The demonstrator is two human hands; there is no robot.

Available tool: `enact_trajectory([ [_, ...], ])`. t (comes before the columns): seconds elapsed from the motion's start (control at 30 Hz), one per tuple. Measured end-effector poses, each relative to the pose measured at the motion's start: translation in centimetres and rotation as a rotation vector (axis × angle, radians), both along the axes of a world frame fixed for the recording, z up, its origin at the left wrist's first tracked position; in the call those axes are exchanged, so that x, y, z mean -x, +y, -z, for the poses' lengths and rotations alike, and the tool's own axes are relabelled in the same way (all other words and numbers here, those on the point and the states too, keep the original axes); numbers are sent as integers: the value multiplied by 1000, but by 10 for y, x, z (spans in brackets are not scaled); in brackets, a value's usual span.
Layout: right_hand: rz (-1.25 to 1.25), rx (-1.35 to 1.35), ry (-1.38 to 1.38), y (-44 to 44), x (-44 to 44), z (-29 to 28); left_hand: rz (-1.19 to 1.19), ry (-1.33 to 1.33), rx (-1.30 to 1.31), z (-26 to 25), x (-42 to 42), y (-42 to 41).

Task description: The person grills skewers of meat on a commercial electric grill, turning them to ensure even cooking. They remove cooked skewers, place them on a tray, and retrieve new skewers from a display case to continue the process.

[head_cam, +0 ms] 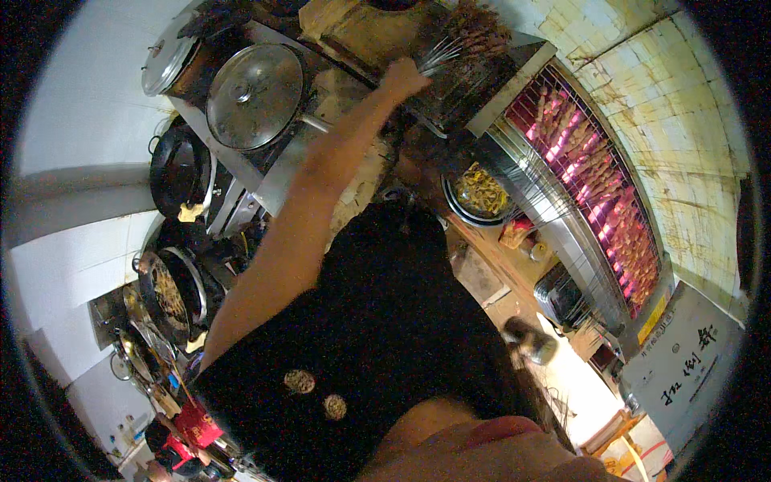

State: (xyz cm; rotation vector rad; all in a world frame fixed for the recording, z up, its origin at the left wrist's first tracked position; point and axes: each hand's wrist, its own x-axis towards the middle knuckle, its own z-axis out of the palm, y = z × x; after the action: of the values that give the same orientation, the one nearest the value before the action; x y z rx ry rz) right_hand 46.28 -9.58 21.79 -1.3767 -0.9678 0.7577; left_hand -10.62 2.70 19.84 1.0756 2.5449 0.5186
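Observation:
My left arm reaches up the view, and my left hand [411,77] is closed around the ends of a bunch of thin metal skewers [443,55]. Dark browned meat [479,27] lies at their far ends, over a dark, greasy metal tray [461,96]. My right hand cannot be made out. To the right, many meat skewers [587,144] lie in a row on a wire rack over a pink-glowing grill [614,241], their metal ends pointing towards me. A metal bowl [476,222] of yellowish food strips stands beside the grill.
A glass-lidded pan [256,96] and a lidded pot [171,54] stand at the upper left. Below them are a black wok [177,172] and another wok [171,295] with food in it. A can [538,251] stands by the grill; a grey box [680,361] with writing is at lower right.

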Motion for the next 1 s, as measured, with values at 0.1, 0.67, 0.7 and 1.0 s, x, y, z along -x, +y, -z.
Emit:
enact_trajectory([
  [0.1,-167,-169,-169,51,59,-98,-325,-665,-128,12,-42,-3],
  [0.67,-664,-836,-2093,287,498,-69,-367,-557,47,47,-53,-32],
  [0.7,-687,-823,-2041,281,505,-68,-371,-506,52,56,-53,-33],
  [1.0,-704,-595,-1852,274,503,-70,-382,-1809,-570,112,-43,-3],
])
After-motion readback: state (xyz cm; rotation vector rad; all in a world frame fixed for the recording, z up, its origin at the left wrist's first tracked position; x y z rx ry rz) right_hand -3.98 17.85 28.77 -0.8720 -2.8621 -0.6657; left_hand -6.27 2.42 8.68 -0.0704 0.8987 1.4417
